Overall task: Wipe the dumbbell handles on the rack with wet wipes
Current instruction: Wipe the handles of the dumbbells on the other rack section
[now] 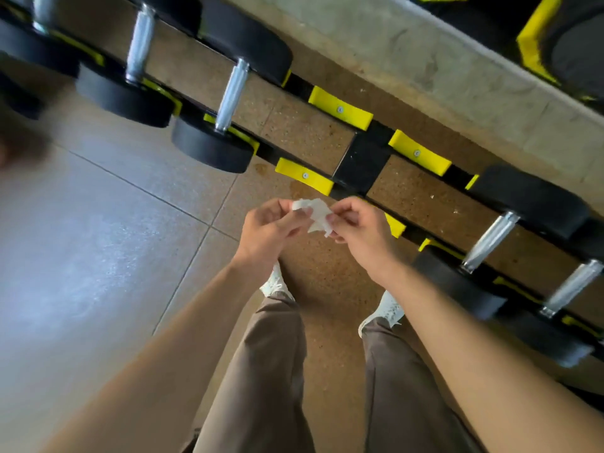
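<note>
Both hands meet at mid-frame: the left hand (271,228) and right hand (361,230) each pinch an edge of the wipe (316,213) between thumb and curled fingers. The wipe is white and crumpled, partly spread between them. It is held in the air just in front of the rack (362,165) and touches no dumbbell.

At left, grey tiles (98,240) give a wide stretch of open floor. In the upper left, dumbbells (209,148) lie across the rack's two black rails, their near heads overhanging the front rail toward the tiles. Their handles (232,93) are bright metal streaked with glare, and the far-left ones are blurred.

At centre, yellow saddles (340,107) sit bare on both rails, and the brown speckled floor (310,135) shows between the rails. The hands hang just below this gap, beside another saddle on the front rail.

Lower centre, brown trousers (277,371) and pale shoes (385,310) stand on the brown floor, toes near the front rail.

At right, two more dumbbells rest on the rack with shiny handles. Their near heads jut past the front rail, close to the right forearm. Whether any handle is wet or soiled cannot be told.

In the upper right, a concrete ledge (425,67) runs behind the rack, with more black and yellow gear (536,40) beyond it.
</note>
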Demonstrator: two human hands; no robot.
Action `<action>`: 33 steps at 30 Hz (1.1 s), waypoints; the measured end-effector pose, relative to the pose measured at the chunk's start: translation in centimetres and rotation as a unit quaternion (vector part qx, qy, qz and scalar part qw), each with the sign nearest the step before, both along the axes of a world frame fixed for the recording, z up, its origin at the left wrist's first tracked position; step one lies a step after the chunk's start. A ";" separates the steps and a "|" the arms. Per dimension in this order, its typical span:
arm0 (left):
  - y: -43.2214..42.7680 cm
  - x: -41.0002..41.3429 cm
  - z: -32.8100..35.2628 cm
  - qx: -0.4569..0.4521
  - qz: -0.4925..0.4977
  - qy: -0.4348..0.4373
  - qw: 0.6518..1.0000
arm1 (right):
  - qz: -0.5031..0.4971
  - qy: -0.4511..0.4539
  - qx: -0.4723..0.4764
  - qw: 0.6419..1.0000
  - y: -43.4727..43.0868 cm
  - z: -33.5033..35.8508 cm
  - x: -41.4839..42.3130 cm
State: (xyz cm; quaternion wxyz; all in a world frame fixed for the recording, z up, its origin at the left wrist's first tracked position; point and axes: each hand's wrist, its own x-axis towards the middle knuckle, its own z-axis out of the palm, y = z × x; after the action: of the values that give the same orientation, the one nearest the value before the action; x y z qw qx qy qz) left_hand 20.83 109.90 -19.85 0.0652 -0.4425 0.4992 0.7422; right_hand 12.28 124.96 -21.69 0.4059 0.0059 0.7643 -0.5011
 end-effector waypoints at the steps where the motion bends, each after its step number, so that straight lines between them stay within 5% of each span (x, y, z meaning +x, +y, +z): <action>1: -2.1 0.5 0.2 -0.018 0.020 -0.007 1.000 | -0.014 -0.014 -0.007 1.000 -2.3 0.4 0.2; 10: -14.5 3.0 0.0 -0.111 0.020 -0.021 0.993 | -0.152 -0.162 -0.105 0.969 -17.9 1.5 2.1; 24: -20.8 -4.1 -3.9 -0.177 -0.082 -0.070 0.978 | -0.074 -0.141 -0.048 0.986 -25.2 -2.2 -4.8; 33: -26.5 -11.6 -8.1 -0.307 -0.161 -0.138 0.928 | -0.299 -0.101 0.065 0.947 -30.6 -9.5 -12.1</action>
State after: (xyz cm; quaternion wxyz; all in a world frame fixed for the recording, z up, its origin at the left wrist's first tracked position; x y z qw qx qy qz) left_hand 9.26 83.38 -27.94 0.1130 -0.4525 0.7533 0.4637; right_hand 0.14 94.34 -31.18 0.3112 0.3114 0.7133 -0.5454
